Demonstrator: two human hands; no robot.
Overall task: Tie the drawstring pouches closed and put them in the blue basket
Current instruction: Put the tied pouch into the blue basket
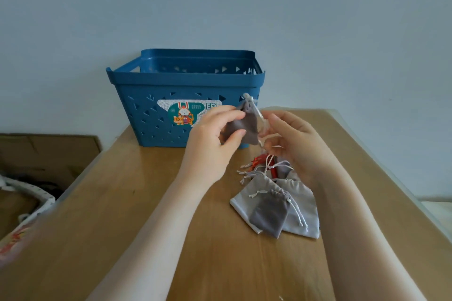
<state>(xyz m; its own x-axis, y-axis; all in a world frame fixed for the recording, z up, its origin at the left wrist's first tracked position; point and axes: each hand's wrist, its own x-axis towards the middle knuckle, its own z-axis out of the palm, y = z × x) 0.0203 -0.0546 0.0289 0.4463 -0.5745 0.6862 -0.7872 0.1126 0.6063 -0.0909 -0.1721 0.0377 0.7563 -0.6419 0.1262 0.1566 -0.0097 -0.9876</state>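
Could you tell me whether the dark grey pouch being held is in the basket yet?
Out. Both hands hold the dark grey pouch in front of the blue basket.

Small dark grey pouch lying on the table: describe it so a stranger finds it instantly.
From the blue basket, come toward the camera to the pouch pile on the wooden table. It is the small dark grey pouch lying on top of larger, paler grey ones.

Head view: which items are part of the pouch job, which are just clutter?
Job:
small grey pouch, held by left hand
its drawstring, in right hand
pouch pile on table
blue basket

Clutter:
cardboard box
white perforated basket
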